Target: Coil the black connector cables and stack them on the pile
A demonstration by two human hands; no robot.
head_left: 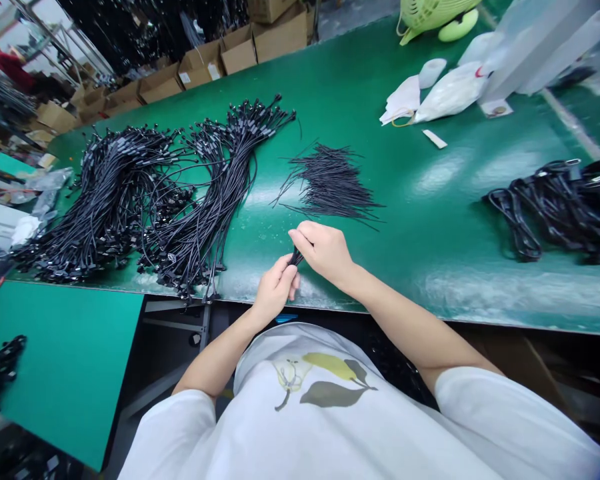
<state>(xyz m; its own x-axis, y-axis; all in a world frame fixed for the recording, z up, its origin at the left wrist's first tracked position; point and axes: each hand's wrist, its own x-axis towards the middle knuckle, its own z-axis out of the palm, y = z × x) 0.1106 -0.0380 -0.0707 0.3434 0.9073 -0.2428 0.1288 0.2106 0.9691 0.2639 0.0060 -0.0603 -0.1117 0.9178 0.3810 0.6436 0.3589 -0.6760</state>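
Observation:
My left hand (275,288) and my right hand (325,250) meet near the table's front edge, both closed on a short, dark piece of black cable (295,257). Most of that cable is hidden by my fingers. Just beyond my hands lies a loose heap of thin black ties (333,179), short and straight. To the left, a long bundle of black cables (230,180) with small connectors at the ends stretches across the table. Beside it is a second, larger pile of black cables (115,180).
The green table (430,220) runs across the view. Coiled black cables (555,207) lie at its right. A white plastic bag (453,93) and a lime-green basket (430,17) are at the back right. Cardboard boxes (203,67) line the far edge. A person (13,67) is far left.

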